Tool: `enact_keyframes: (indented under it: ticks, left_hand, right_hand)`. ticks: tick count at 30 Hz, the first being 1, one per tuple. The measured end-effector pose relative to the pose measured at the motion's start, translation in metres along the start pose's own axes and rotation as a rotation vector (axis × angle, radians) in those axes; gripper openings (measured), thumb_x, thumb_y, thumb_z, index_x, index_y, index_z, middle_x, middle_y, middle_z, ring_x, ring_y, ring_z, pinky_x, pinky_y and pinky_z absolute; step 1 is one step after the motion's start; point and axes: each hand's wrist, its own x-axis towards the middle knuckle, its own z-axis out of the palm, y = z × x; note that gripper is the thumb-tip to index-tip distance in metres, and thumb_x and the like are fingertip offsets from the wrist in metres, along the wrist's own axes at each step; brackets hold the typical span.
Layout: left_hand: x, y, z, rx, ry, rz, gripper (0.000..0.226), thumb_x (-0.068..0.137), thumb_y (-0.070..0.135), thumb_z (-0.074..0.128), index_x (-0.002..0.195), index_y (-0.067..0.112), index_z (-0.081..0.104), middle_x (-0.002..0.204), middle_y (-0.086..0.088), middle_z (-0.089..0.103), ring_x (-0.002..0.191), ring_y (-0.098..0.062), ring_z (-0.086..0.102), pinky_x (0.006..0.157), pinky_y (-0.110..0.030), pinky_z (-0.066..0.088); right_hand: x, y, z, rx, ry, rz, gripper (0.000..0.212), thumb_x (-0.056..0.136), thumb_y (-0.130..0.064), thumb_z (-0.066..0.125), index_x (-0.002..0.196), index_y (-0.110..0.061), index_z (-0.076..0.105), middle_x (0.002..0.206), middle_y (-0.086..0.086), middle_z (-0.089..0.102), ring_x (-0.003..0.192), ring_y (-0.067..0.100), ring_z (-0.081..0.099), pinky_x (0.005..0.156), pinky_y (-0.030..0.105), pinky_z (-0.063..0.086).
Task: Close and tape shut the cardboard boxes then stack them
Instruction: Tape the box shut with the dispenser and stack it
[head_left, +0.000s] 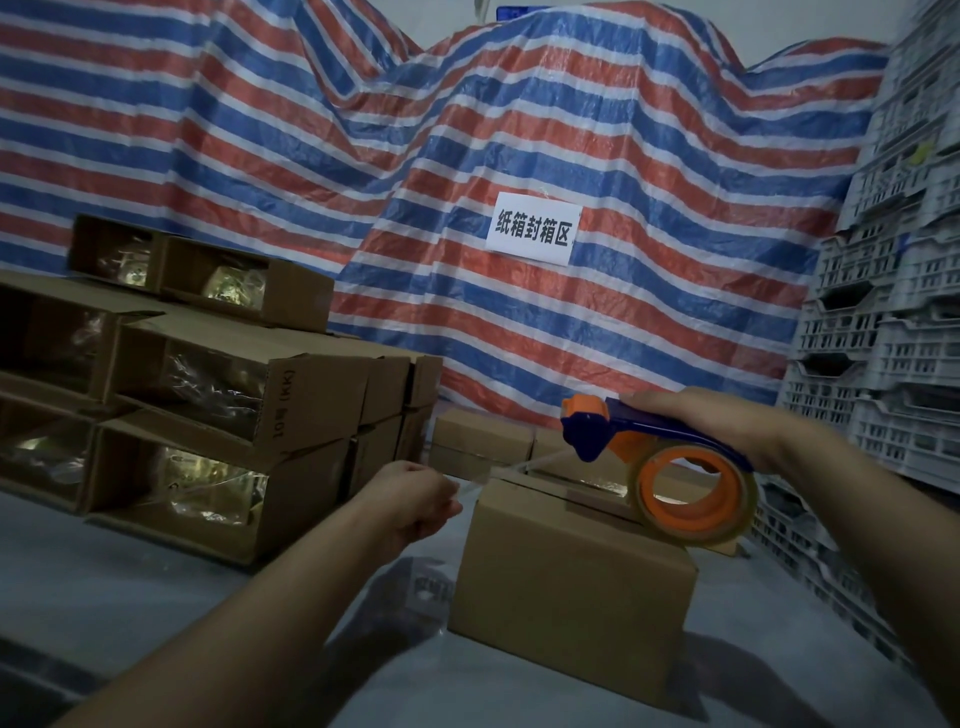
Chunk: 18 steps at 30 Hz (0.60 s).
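A white paper sign (533, 229) fixed to the red, white and blue striped tarpaulin (649, 156) reads "纸箱封箱区" in bold black characters. On the end of one stacked cardboard box (306, 400) at the left, sideways black print reads "(KK)", with more print beside it too dim to make out

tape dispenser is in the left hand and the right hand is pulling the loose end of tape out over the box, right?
No, the hands are swapped. In the head view the right hand holds the tape dispenser, and the left hand pinches the loose tape end over the box.
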Motion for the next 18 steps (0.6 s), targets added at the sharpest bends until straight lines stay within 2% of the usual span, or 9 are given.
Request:
enact_keyframes:
  ticks: [2, 5, 8, 12, 15, 18]
  left_hand:
    - [0.000, -0.003, 0.001, -0.024, -0.039, -0.002, 0.023, 0.093, 0.010, 0.065, 0.113, 0.001, 0.059, 0.090, -0.011, 0.062, 0.062, -0.009, 0.062, 0.051, -0.019, 0.047]
    - [0.002, -0.008, 0.008, -0.033, -0.029, 0.009, 0.031, 0.089, 0.011, 0.070, 0.116, 0.004, 0.058, 0.097, -0.013, 0.065, 0.069, -0.013, 0.061, 0.049, -0.019, 0.047]
    - [0.003, -0.011, 0.016, -0.049, -0.014, -0.002, 0.027, 0.090, 0.008, 0.068, 0.114, 0.006, 0.056, 0.087, -0.012, 0.063, 0.067, -0.015, 0.059, 0.050, -0.023, 0.046]
    - [0.007, -0.013, 0.017, 0.026, 0.020, 0.004, 0.026, 0.091, 0.014, 0.068, 0.114, 0.010, 0.056, 0.098, -0.010, 0.065, 0.085, -0.020, 0.062, 0.069, -0.030, 0.052]
    - [0.007, -0.017, 0.019, 0.145, 0.064, 0.003, 0.041, 0.090, 0.032, 0.068, 0.122, 0.014, 0.049, 0.103, -0.006, 0.059, 0.089, -0.020, 0.055, 0.074, -0.032, 0.048]
    - [0.004, -0.026, 0.021, 0.089, 0.000, -0.106, 0.055, 0.091, 0.045, 0.063, 0.134, 0.014, 0.047, 0.114, -0.008, 0.058, 0.096, -0.023, 0.054, 0.087, -0.035, 0.049]
  right_hand:
    - [0.000, 0.001, -0.001, 0.004, 0.000, -0.007, 0.050, 0.094, -0.056, 0.055, 0.103, -0.008, 0.066, 0.073, 0.005, 0.073, 0.054, 0.011, 0.065, 0.055, 0.022, 0.049]
    - [0.000, 0.005, -0.002, 0.033, 0.023, -0.009, 0.052, 0.091, -0.058, 0.057, 0.105, -0.009, 0.067, 0.075, 0.006, 0.074, 0.056, 0.012, 0.066, 0.058, 0.024, 0.051]
    - [0.001, 0.007, -0.001, 0.038, 0.034, -0.008, 0.054, 0.091, -0.058, 0.058, 0.108, -0.008, 0.068, 0.078, 0.008, 0.075, 0.058, 0.014, 0.067, 0.064, 0.028, 0.051]
    - [0.002, 0.007, -0.001, 0.036, 0.039, -0.010, 0.054, 0.092, -0.058, 0.058, 0.109, -0.008, 0.067, 0.080, 0.008, 0.075, 0.058, 0.014, 0.066, 0.060, 0.026, 0.050]
    - [0.001, 0.007, -0.001, 0.034, 0.046, -0.009, 0.053, 0.093, -0.058, 0.057, 0.106, -0.008, 0.067, 0.074, 0.006, 0.073, 0.054, 0.012, 0.065, 0.053, 0.022, 0.049]
    - [0.001, 0.008, -0.001, 0.031, 0.047, -0.005, 0.053, 0.093, -0.058, 0.056, 0.105, -0.008, 0.068, 0.073, 0.006, 0.072, 0.054, 0.012, 0.064, 0.055, 0.023, 0.048]
